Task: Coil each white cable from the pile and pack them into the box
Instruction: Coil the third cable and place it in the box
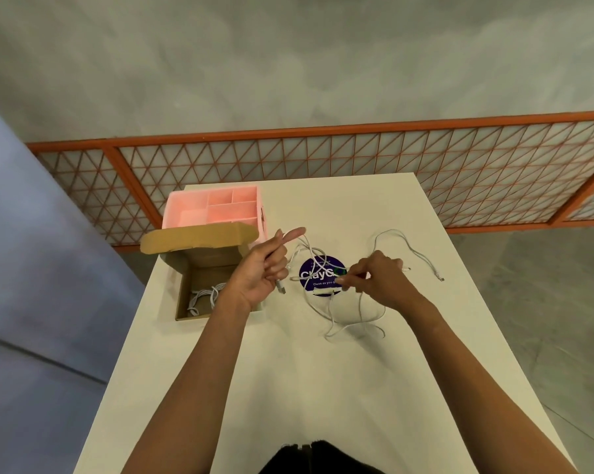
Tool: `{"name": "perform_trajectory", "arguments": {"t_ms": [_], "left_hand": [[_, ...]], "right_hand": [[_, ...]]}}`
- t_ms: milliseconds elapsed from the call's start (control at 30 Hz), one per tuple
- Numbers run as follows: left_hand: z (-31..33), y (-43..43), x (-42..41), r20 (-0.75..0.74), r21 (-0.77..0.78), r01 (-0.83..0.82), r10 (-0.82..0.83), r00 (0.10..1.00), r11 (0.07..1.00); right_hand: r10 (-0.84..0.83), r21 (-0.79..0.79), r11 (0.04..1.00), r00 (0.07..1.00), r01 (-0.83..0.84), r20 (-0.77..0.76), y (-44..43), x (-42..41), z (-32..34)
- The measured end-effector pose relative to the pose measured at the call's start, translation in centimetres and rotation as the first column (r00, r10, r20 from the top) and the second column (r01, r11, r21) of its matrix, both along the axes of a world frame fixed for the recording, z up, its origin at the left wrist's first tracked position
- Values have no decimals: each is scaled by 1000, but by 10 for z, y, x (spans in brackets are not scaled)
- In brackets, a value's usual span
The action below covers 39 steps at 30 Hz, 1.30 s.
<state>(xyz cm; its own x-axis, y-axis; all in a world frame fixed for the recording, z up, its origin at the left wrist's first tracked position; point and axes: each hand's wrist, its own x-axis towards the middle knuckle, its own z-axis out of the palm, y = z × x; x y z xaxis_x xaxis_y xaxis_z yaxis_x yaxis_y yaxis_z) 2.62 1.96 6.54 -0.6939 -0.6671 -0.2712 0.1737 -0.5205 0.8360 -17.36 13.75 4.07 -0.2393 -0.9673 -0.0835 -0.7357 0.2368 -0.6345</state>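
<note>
A loose tangle of white cables [326, 302] lies in the middle of the white table [323, 388], over a round purple sticker [318, 277]. My left hand [263, 271] is raised beside the open cardboard box [200, 265], fingers closed around one white cable whose plug hangs below the palm, index finger stretched out. My right hand [377, 278] pinches a strand of that cable just right of the sticker. One coiled white cable [203, 297] lies inside the box. Another cable [415, 251] trails off to the right.
A pink divided organiser tray [217, 206] stands behind the box at the table's far left. An orange mesh railing [323, 159] runs beyond the far edge. Table edges drop to the floor on both sides.
</note>
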Motion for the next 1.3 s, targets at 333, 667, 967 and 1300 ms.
{"name": "perform_trajectory", "arguments": {"t_ms": [333, 667, 967, 1300], "left_hand": [[-13, 8, -7, -32, -127, -71, 68, 997, 989], [-14, 24, -12, 232, -269, 137, -74, 970, 953], [-2, 33, -11, -65, -40, 310, -312, 948, 950], [-12, 23, -7, -131, -30, 339, -340, 931, 940]], "right_hand": [[221, 51, 974, 975, -223, 34, -9, 34, 29], [268, -110, 959, 960, -259, 77, -16, 35, 70], [66, -231, 973, 983, -25, 173, -27, 26, 71], [96, 48, 990, 867, -136, 489, -21, 30, 63]]}}
